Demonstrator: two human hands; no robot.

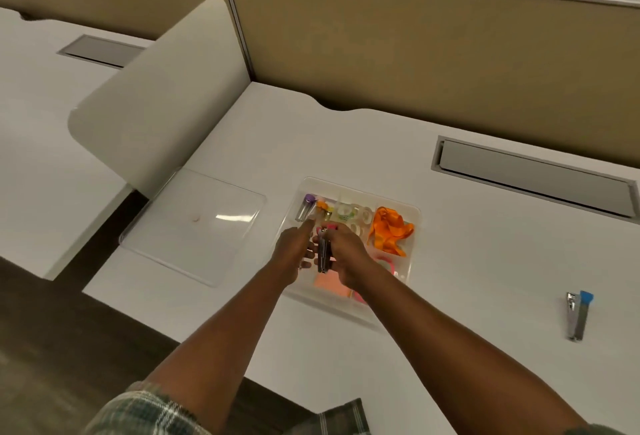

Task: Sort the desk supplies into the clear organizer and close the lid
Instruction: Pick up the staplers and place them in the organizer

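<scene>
While the right hand (pixel 348 256) wraps a dark stapler (pixel 324 256) over the organizer (pixel 332 308), the left hand (pixel 293 250) curls its fingers against it, index straight. Lid (pixel 194 225) lies at the organizer's 9 o'clock, blue stapler (pixel 578 316) at 4.

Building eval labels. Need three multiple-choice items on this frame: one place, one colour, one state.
1. Where is the blue-tipped stapler relative to the organizer?
A) inside it
B) on the desk to its right
C) behind it

2. What colour is the ribbon in the organizer?
A) green
B) orange
C) black

3. The organizer is:
A) open, with its lid flat on the desk to its left
B) closed
C) upside down

Answers:
1 B, it lies alone on the desk.
2 B, it is bright orange, in the right rear compartment.
3 A, the contents are uncovered.
</scene>
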